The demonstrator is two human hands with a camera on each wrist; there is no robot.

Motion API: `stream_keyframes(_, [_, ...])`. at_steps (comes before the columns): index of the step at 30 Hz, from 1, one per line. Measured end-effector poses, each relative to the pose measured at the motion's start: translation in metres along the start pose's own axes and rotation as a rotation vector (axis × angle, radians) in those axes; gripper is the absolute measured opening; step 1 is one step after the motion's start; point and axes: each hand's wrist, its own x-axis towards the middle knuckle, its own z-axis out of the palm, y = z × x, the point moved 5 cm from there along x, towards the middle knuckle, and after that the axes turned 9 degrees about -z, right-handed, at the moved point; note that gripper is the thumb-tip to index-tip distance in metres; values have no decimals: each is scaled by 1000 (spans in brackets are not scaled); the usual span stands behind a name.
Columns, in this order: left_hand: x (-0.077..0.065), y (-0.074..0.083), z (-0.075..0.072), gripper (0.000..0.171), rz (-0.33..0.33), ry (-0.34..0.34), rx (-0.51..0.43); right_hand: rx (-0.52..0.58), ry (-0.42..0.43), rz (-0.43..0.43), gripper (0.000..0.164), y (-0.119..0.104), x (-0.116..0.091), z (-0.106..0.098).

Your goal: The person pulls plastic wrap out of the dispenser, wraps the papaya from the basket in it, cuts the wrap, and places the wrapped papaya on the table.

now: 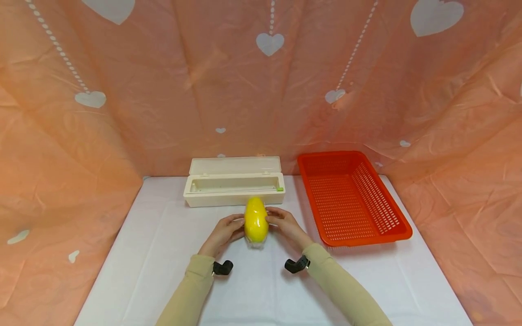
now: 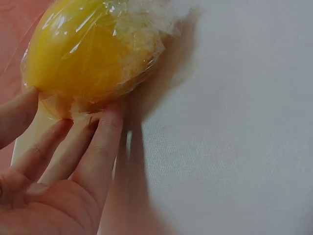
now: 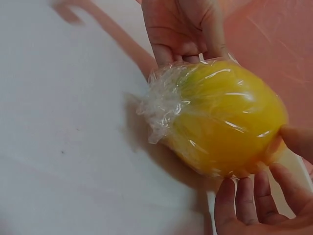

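Observation:
A glossy yellow oval fruit (image 1: 255,221), melon-like, is wrapped in clear cling film. The film bunches into a crumpled tuft (image 3: 164,103) at the end facing me. My left hand (image 1: 223,233) holds the fruit's left side, with thumb and fingertips on the film in the left wrist view. From the right, my right hand (image 1: 288,226) holds it too, its thumb on the side and fingers along the lower edge. A shadow below suggests the fruit is off the table. Just behind it stands a cream cling film box (image 1: 220,199) with its lid raised.
Right of the box, a red perforated plastic basket (image 1: 318,217) stands on the white-covered table (image 1: 163,253). A small green piece (image 1: 279,189) sits at the box's right end. Pink curtain (image 1: 228,90) with white hearts surrounds the back and sides.

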Motion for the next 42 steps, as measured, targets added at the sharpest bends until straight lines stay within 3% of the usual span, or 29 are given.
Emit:
stream_keyframes(6, [-2,1,-2,40,11,-1,-23,-14,-12,-27,45,-2,-2,-2])
stream_keyframes(12, [-5,4,-4,39,12,2,-53,67,8,-26,42,-2,-3,-6])
stream_keyframes(23, [-11,20,-8,43,35,-9,-57,105,42,-67,42,-13,-4,-9])
stream_keyframes(31, [-21,42,-17,47,104,-69,-54,210,80,-107,47,-36,-3,-12])
stream_keyframes(36, [-28,58,-27,50,168,-70,-48,270,85,-133,47,-58,-5,-14])
stream_keyframes(42, [-36,78,-38,52,199,-63,4,337,80,-187,48,-92,-11,-24])
